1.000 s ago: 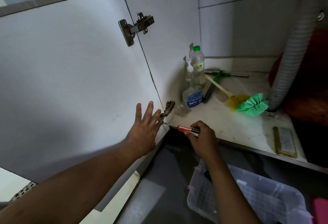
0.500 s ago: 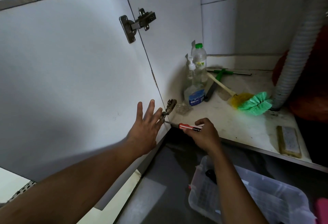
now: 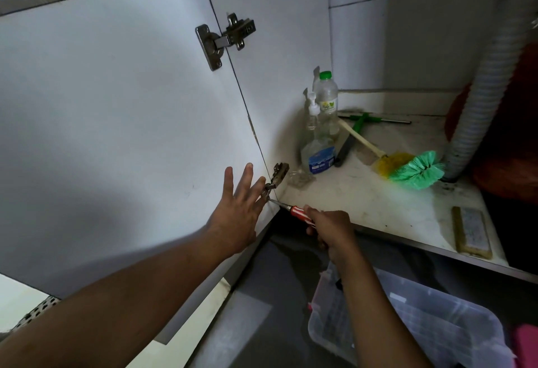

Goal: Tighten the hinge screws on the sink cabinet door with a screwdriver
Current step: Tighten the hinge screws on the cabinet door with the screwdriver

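Observation:
The white cabinet door (image 3: 116, 123) stands swung open on the left. Its upper hinge (image 3: 224, 38) and lower hinge (image 3: 276, 178) join it to the cabinet side panel. My left hand (image 3: 238, 210) lies flat against the door's inner face beside the lower hinge, fingers spread. My right hand (image 3: 332, 228) grips the red-and-white handle of a screwdriver (image 3: 294, 210). Its metal shaft points left and up, with the tip at the lower hinge's door-side plate.
On the cabinet floor (image 3: 378, 201) stand a green-capped bottle (image 3: 327, 96), a pump bottle (image 3: 312, 114) and a spray bottle (image 3: 318, 155), with a squeegee, a green-and-yellow brush (image 3: 413, 169) and a sponge block (image 3: 471, 232). A corrugated drain hose (image 3: 489, 82) runs down at right. A clear plastic bin (image 3: 407, 327) sits below.
My right hand has shifted slightly and the screwdriver tip has come up against the lower hinge. My left hand has stayed flat on the door.

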